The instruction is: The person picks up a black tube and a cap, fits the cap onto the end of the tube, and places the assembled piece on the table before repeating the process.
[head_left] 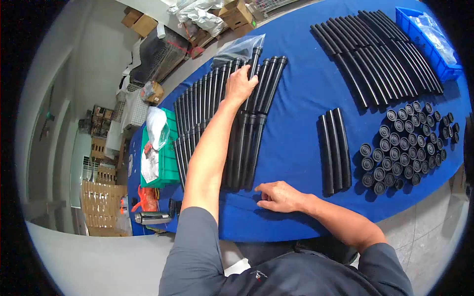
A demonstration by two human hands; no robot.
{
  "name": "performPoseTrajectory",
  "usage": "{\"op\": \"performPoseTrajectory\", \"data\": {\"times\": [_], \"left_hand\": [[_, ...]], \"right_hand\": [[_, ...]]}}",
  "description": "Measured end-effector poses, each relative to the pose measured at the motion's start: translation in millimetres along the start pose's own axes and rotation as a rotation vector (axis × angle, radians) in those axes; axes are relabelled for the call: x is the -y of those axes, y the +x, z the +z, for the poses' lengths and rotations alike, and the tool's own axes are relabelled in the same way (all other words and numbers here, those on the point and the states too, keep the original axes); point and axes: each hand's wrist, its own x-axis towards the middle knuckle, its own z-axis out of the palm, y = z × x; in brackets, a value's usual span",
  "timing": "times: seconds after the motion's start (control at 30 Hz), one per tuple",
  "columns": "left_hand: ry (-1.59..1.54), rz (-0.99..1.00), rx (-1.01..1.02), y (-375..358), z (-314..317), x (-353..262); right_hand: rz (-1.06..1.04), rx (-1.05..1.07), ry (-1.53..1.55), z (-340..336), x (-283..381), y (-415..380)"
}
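Observation:
My left hand (pixel 240 85) reaches to the far end of the rows of capped black tubes. Its fingers are closed around one black tube (pixel 255 58), whose capped end sticks out past the others. Under and beside my left arm lie two rows of such capped tubes (pixel 252 148), side by side on the blue cloth. My right hand (pixel 280 196) rests low over the cloth near the tubes' lower ends, index finger stretched out and thumb apart, with nothing visible in it. To its right lie three black tubes (pixel 335 150) without visible caps.
Many round black caps (pixel 405 143) stand grouped at the right. Uncapped tubes (pixel 375 59) lie in rows behind them, beside a blue bin (pixel 434 49) with plastic bags. A green crate (pixel 168 165), a metal cylinder (pixel 153 217) and a clear plastic bag (pixel 237 49) border the left side.

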Motion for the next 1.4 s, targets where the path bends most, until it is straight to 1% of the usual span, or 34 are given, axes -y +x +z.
{"op": "performPoseTrajectory", "data": {"times": [0.03,0.1,0.17,0.37,0.53,0.63,0.73,0.77,0.83,0.97,1.17,1.2,1.23,1.3,1.37,1.4], "left_hand": [[0.045,0.011,0.010,2,7,0],[0.089,-0.055,0.126,4,15,1],[0.144,-0.017,0.143,3,25,6],[0.276,-0.051,0.200,-6,35,9],[0.347,-0.037,0.164,-11,35,3],[0.341,-0.146,0.266,-8,34,0],[0.357,-0.147,0.294,-12,28,-5],[0.350,-0.057,0.205,-16,33,2],[0.316,-0.059,0.171,-19,31,5],[0.291,-0.094,0.149,-24,16,-7],[0.171,-0.001,0.119,-41,5,-27],[0.154,0.024,0.093,-46,4,-35],[0.069,0.003,0.118,-54,-1,-53],[-0.082,0.039,0.179,-74,-7,-88],[-0.238,0.290,0.082,-105,2,-112],[-0.273,0.344,0.135,-121,0,-129]], "right_hand": [[0.000,0.002,-0.001,0,0,0],[0.002,0.009,-0.002,0,0,0],[0.001,0.012,-0.011,1,-2,0],[-0.001,0.012,-0.008,3,-5,1],[-0.007,0.012,0.005,3,-6,1],[-0.006,0.001,0.004,4,-5,1],[-0.035,-0.017,-0.030,4,-5,1],[-0.025,-0.002,-0.034,3,-5,-1],[-0.010,0.031,-0.042,2,-4,0],[-0.035,-0.040,0.009,5,-4,-1],[-0.027,-0.019,0.005,5,-4,-1],[-0.021,-0.021,0.009,4,-3,-1],[-0.033,-0.024,-0.008,5,-3,-1],[-0.058,-0.026,-0.043,8,-6,-1],[-0.063,-0.023,-0.055,9,-9,0],[-0.066,-0.023,-0.060,10,-9,0]]}}
